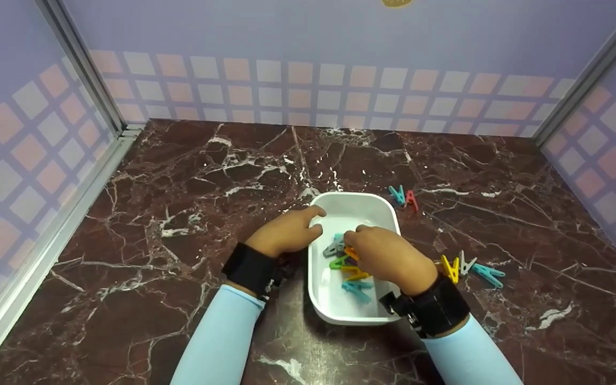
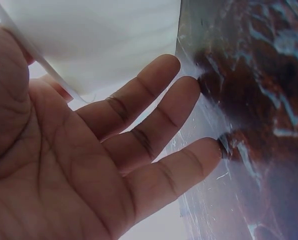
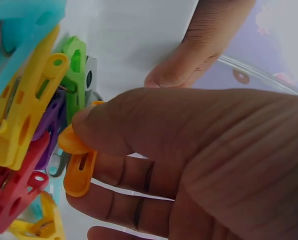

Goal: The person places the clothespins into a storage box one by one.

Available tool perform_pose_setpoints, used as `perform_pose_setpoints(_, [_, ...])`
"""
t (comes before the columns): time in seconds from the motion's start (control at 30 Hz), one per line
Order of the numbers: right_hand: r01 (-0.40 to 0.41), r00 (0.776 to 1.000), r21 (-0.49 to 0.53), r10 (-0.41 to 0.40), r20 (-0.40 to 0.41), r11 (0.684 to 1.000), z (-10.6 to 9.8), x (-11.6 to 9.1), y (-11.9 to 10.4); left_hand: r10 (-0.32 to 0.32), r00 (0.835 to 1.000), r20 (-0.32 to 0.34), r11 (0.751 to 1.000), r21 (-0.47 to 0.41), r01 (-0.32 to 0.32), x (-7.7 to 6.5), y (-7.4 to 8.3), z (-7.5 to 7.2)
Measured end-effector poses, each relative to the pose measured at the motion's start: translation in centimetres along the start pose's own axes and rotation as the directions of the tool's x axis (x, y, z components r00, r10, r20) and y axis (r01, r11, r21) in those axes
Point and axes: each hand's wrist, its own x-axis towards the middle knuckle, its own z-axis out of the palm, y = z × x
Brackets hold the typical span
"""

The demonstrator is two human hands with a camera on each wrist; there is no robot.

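A white tub (image 1: 321, 305) holds several plastic clothespins. In the right wrist view my right hand (image 3: 154, 125) pinches an orange clothespin (image 3: 80, 175) between thumb and fingers, low inside the tub. Beside it lie a green clothespin (image 3: 75, 75), a yellow clothespin (image 3: 26, 110), a purple clothespin (image 3: 50, 122) and a red clothespin (image 3: 16, 185). My left hand (image 1: 289, 230) rests at the tub's left rim, with thumb and index finger reaching over it. Its other fingers (image 2: 174, 120) extend loosely along the outside wall.
Right of the tub, a yellow clothespin (image 1: 451, 269), a grey clothespin (image 1: 466, 263) and a blue clothespin (image 1: 489, 275) lie on the marbled table (image 1: 179, 299). Farther back are another blue clothespin (image 1: 398, 195) and a red one (image 1: 411, 200). Patterned walls (image 1: 286, 91) enclose the back and sides.
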Motion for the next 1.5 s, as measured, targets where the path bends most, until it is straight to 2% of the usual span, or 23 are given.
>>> perform_pose_setpoints(0.37, [0.012,1.000,0.013,-0.012,-0.008,1.000,-0.2,-0.2,0.4,0.001,1.000,0.017,1.000,0.000,-0.001,0.1,0.0,-0.1])
perform_pose_setpoints(0.6, [-0.011,1.000,0.055,0.013,-0.026,0.998,-0.6,-0.4,0.7,-0.002,1.000,0.016,1.000,0.001,0.002,0.2,0.0,-0.1])
perform_pose_setpoints(0.9, [0.016,0.994,0.108,-0.005,-0.107,0.994,-2.5,-1.9,0.9,0.003,1.000,0.021,1.000,-0.001,-0.003,0.1,0.0,-0.1])
perform_pose_setpoints(1.07, [-0.002,0.991,0.141,0.022,-0.134,0.990,-3.6,-3.0,1.6,0.008,1.000,0.010,1.000,0.006,-0.008,0.2,0.0,0.0])
perform_pose_setpoints(1.23, [-0.074,0.986,0.215,0.104,-0.132,0.974,-4.3,-3.9,3.3,0.011,1.000,0.003,1.000,0.006,-0.011,0.1,0.0,0.0])
perform_pose_setpoints(1.37, [-0.117,0.978,0.280,0.160,-0.136,0.953,-4.4,-4.6,5.6,0.010,1.000,0.005,1.000,0.005,-0.010,0.0,0.0,0.0])
perform_pose_setpoints(1.5, [-0.178,0.970,0.393,0.229,-0.086,0.902,-4.3,-5.3,8.0,0.007,1.000,0.002,1.000,0.003,-0.007,0.0,-0.1,0.0])
